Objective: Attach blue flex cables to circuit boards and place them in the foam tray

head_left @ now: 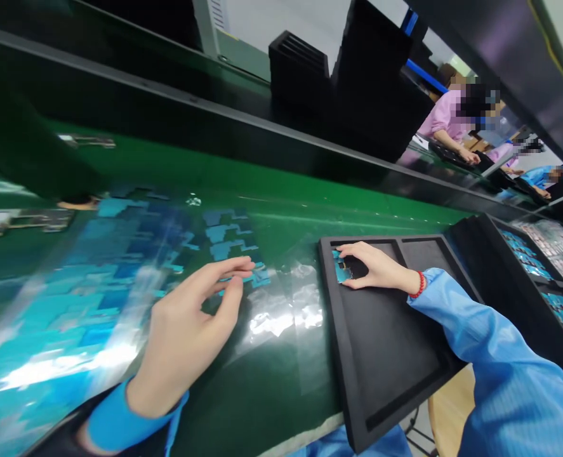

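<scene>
My left hand (198,317), with a blue band at the wrist, hovers over the green work surface. Its thumb and fingertips come together beside a small blue piece (262,277); whether they grip it is unclear. Inside the upper left corner of a black tray (336,336), my right hand (364,266) holds a blue circuit board (342,270) by its edges, between thumb and fingers. A red bracelet and a blue sleeve cover that wrist and arm. More blue pieces (221,235) lie scattered past my left hand.
Clear plastic with many blue pieces (86,298) spreads at left, near another person's dark sleeve (28,152). Black trays of boards (523,254) stand at right. A dark ledge (190,108) crosses behind, backed by black stacks (367,82). Other people (447,120) work at the upper right.
</scene>
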`<state>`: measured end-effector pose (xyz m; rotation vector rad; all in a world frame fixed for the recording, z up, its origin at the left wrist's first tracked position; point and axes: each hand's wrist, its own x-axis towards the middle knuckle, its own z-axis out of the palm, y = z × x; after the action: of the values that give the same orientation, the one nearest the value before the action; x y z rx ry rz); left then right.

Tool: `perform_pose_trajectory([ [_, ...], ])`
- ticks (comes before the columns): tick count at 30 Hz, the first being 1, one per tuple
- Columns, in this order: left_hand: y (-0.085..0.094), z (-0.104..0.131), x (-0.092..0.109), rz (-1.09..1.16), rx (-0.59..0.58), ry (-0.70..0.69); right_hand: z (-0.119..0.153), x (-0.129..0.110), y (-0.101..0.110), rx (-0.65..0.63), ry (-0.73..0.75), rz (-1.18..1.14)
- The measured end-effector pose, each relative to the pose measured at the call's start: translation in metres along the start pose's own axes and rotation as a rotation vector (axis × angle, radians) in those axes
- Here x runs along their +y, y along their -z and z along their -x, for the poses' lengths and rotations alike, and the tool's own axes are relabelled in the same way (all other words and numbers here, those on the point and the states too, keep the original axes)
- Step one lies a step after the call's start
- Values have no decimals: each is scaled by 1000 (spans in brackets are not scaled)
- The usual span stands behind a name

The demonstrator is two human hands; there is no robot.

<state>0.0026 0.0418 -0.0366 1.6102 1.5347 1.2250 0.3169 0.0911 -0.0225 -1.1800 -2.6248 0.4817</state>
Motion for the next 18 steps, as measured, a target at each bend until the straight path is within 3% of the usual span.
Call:
perform_pose_trajectory([
  [7, -2, -1, -3, 46, -36, -64, -6, 8, -7, 14, 108, 259],
  [12, 0, -2, -5, 82, 3, -60, -6, 5, -2, 0, 130, 451],
  [15, 2, -7, -9, 155, 32, 0, -19, -10, 4, 37, 161, 405],
  [18, 2, -15, -14, 254, 94, 49, -51, -38, 5, 9, 254, 291],
])
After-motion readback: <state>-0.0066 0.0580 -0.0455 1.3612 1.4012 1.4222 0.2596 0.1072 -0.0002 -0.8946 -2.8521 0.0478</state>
